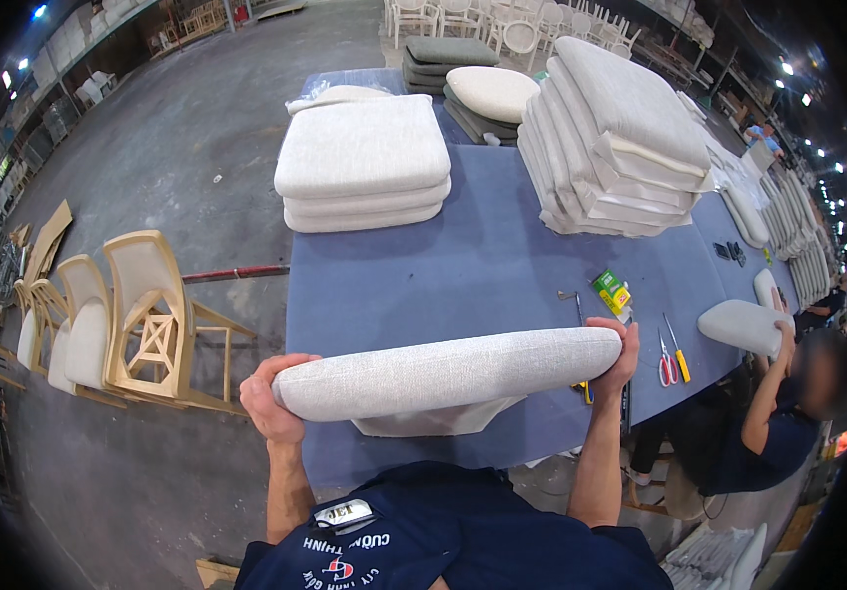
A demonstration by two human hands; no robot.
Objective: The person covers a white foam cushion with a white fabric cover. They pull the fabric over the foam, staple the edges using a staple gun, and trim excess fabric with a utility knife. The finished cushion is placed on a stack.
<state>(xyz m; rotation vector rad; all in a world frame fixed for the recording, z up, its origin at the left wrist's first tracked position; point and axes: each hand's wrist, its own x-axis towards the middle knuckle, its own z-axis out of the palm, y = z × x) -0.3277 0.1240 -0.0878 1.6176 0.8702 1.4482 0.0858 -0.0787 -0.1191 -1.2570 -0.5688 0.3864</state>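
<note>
Over the blue fabric-covered surface (394, 285), I logged left hand (274, 398) and right hand (622, 352) curled around opposite ends of a pale-grey rounded fabric cushion (448, 372); judged step: two-handed handling; next move called for even grip.

left forearm (290, 487): bare, reaching forward | left hand (274, 398): gripping, fingers (292, 361) curled inward | right forearm (599, 462): bare, reaching forward | right hand (622, 356): gripping, fingers curled inward | hands: well apart
</note>
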